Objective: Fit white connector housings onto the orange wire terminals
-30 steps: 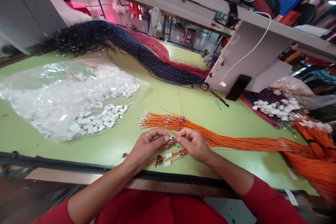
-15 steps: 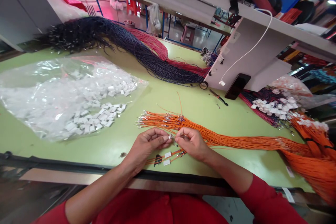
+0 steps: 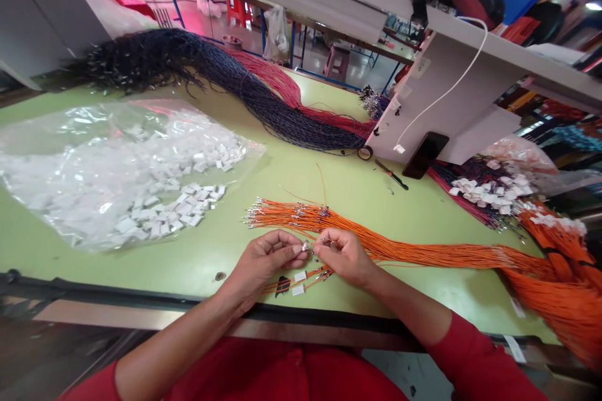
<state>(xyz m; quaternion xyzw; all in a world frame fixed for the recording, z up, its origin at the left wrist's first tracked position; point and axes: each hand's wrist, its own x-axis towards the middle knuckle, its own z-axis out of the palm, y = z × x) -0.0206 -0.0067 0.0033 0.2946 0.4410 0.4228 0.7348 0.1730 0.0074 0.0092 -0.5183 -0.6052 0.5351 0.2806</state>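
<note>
My left hand (image 3: 277,252) pinches a small white connector housing (image 3: 305,247) between thumb and fingertips. Close on its right, my right hand (image 3: 342,254) is closed in a pinch on what look like thin wire ends with metal terminals; the fingers hide most of them. Below the hands lie orange wires (image 3: 312,275) with two white connector housings (image 3: 299,289) on them. Just beyond my fingers, a thick bundle of orange wires (image 3: 399,247) runs to the right, its metal-tipped ends fanned toward the left.
A clear plastic bag (image 3: 89,156) of white housings spreads over the left side. Dark blue wires (image 3: 268,100) and red wires (image 3: 277,78) cross the back. A cutter knife (image 3: 392,175), a tape roll (image 3: 365,152) and a phone (image 3: 426,155) are near the upright panel (image 3: 446,94).
Both hands stay in nearly the same place. The white housing in my left fingertips has turned slightly; little else differs.
</note>
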